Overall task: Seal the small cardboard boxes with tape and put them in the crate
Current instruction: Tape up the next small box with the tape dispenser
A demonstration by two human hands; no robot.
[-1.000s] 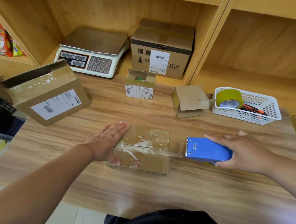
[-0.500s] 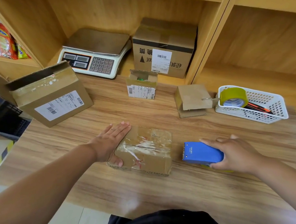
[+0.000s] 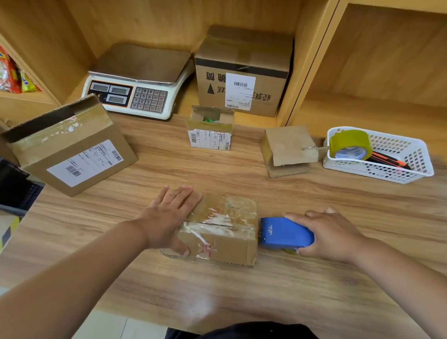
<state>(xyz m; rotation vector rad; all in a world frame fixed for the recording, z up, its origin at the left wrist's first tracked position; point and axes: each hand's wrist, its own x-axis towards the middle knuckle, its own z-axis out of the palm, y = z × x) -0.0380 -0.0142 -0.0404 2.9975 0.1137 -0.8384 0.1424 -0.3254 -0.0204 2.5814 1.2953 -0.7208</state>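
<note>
Counter: a wooden worktop (image 3: 255, 289) runs in front of you, and the shelf bay behind it holds a scale (image 3: 140, 79).
Box: the small cardboard box (image 3: 223, 232) lies near the front edge with clear tape across its top.
Your left hand (image 3: 169, 215): lies flat on the box's left end, fingers straight, thumb down the front face.
Your right hand (image 3: 329, 233): is curled round the blue tape dispenser (image 3: 286, 233), whose nose touches the box's right end.
Further back: an open-topped box (image 3: 211, 128) and a loose-flapped box (image 3: 288, 149).
Crate (image 3: 2, 185): dark, low at the far left, off the worktop.
</note>
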